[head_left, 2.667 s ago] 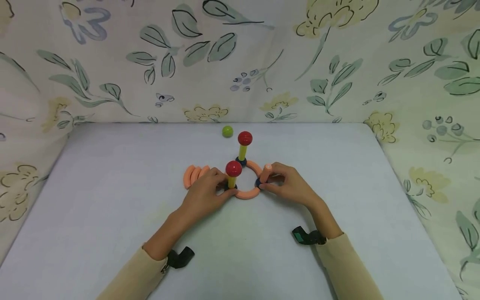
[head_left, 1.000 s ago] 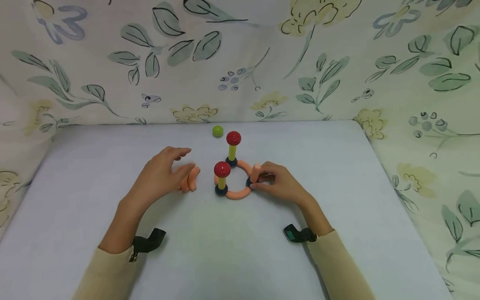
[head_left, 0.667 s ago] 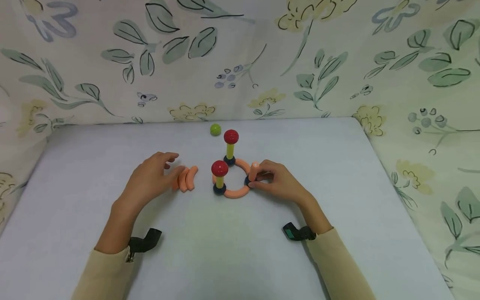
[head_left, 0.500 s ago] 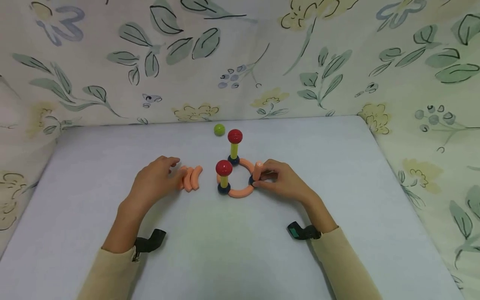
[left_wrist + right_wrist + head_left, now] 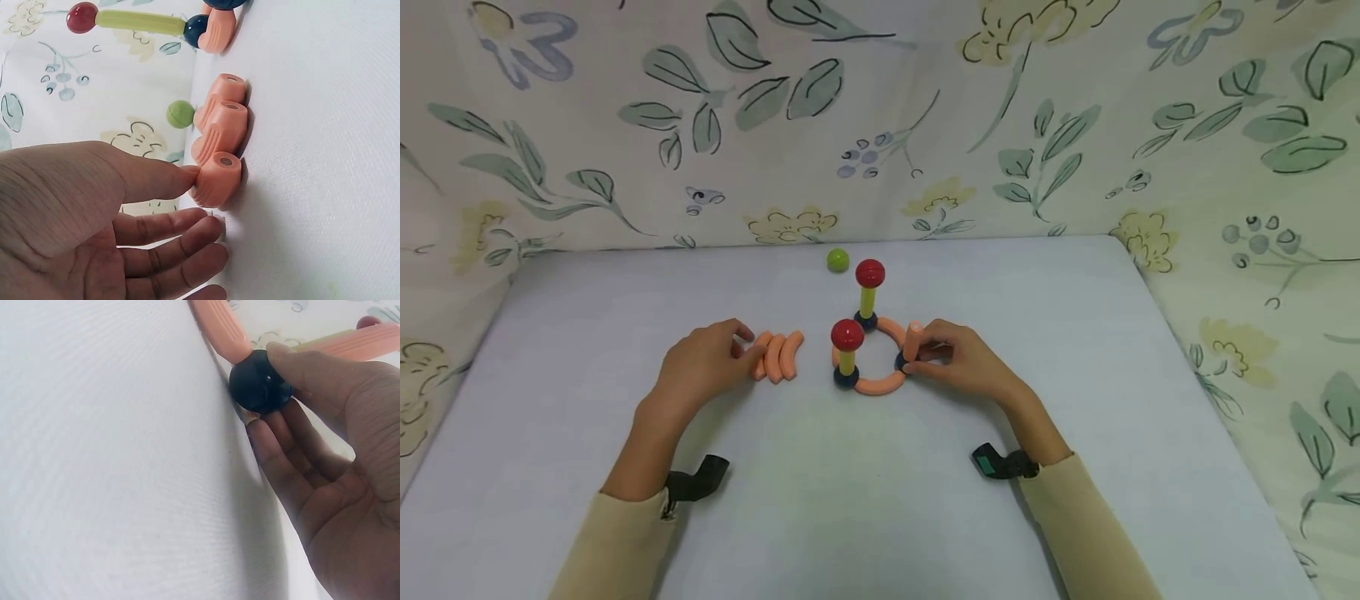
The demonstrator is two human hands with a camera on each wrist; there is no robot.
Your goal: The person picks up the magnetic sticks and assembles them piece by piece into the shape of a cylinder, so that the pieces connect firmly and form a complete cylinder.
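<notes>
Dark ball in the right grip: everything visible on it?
The dark ball is navy to black, round, glossy, plastic-looking. It forms a joint of the ring, on the right side in the head view: a curved orange segment meets it, and an orange post stands on it, tilted slightly. The right grip pinches it, partly hiding it.

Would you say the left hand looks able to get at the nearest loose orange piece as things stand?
Most likely yes: the left hand is right beside that piece, its fingers open, nothing shows in the way, and the other two loose pieces lie on the far side.
</notes>
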